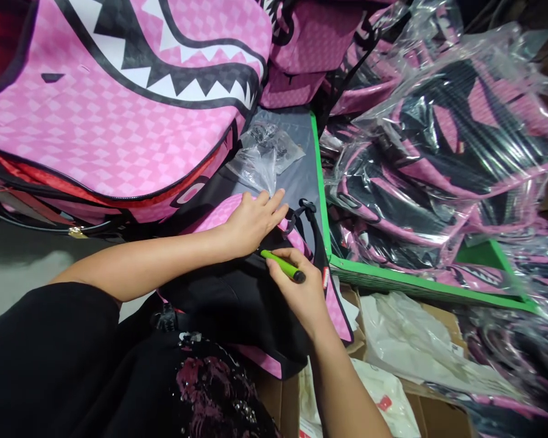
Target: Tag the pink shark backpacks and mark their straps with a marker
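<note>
A black and pink bag (pixel 228 298) lies in front of me, partly over the edge of a grey, green-edged table (pixel 296 182). My left hand (pixel 254 224) rests flat on its upper part, fingers spread. Held in my right hand (pixel 296 283) is a bright green pen (pixel 283 266) with a dark end; its tip touches or nearly touches the black fabric just below my left hand. A black strap with a buckle (pixel 307 207) stands beside my hands.
A large pink bag with a shark-teeth print (pixel 132 121) stands at the upper left. Plastic-wrapped bags (pixel 466 121) are piled at the right. A clear plastic bag (pixel 269 152) lies on the table. Cardboard boxes (pixel 442 417) with white plastic bags (pixel 402 328) sit lower right.
</note>
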A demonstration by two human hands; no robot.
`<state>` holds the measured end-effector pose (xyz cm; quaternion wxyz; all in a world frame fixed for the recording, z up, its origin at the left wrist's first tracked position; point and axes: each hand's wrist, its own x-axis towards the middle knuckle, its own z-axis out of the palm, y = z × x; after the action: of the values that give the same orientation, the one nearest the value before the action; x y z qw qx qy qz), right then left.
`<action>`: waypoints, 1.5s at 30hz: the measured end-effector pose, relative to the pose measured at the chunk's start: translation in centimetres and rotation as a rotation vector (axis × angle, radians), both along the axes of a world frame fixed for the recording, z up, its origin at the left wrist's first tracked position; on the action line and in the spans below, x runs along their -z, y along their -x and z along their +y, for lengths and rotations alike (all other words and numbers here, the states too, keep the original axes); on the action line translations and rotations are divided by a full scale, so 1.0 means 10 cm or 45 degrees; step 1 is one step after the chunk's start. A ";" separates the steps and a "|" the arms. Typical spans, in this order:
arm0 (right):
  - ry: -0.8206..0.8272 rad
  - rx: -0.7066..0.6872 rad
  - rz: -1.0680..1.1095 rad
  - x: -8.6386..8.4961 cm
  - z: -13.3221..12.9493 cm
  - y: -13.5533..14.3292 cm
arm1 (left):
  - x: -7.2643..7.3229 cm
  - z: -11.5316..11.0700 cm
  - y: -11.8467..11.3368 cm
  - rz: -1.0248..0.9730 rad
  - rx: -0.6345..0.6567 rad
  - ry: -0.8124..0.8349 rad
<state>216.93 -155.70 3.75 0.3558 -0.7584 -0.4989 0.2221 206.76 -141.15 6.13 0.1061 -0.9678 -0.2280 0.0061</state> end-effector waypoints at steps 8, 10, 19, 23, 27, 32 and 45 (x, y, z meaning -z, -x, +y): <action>0.001 0.058 0.071 0.01 -0.03 0.01 | -0.01 0.02 0.00 -0.024 -0.014 0.046; 0.022 0.046 0.019 -0.01 -0.05 -0.02 | -0.01 0.03 0.01 -0.041 -0.002 0.056; 0.048 -0.288 -0.168 -0.18 0.04 -0.17 | 0.02 0.08 0.01 -0.066 0.014 0.090; 0.083 -0.457 -0.190 -0.19 0.12 -0.26 | 0.04 0.09 0.00 -0.045 -0.003 0.081; 0.113 -0.511 -0.174 -0.19 0.15 -0.33 | 0.04 0.10 0.00 -0.064 -0.001 0.085; 0.164 -0.512 -0.153 -0.21 0.17 -0.34 | 0.03 0.10 0.01 -0.065 -0.001 0.109; 0.144 -0.498 -0.271 -0.24 0.20 -0.26 | -0.01 0.09 0.01 -0.050 -0.005 0.104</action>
<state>219.58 -153.74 6.15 0.2081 -0.6852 -0.6580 0.2330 206.64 -140.26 6.18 0.0619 -0.9708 -0.2315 -0.0033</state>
